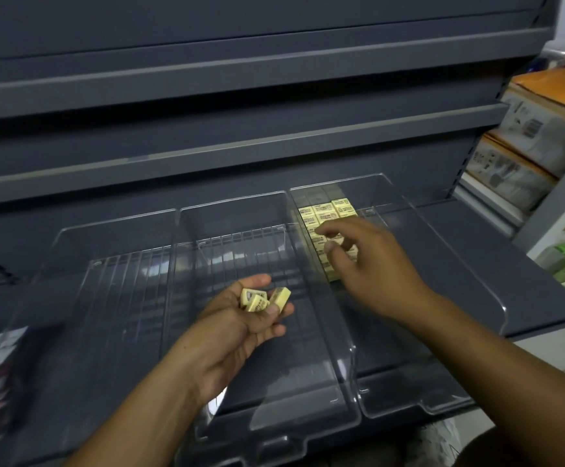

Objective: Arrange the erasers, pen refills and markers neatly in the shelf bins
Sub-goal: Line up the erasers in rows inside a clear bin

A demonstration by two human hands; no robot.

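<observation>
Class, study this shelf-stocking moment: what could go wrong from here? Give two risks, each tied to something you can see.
1. The left hand cups several loose erasers above the middle bin. One sits near the fingertips and might slip into that wrong bin.
2. The right hand, blurred, is over the packed rows in the right bin. Its fingers might knock them crooked.

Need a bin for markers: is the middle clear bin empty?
Empty where visible: middle bin shows only ribbed floor; erasers sit in the right bin.
</observation>
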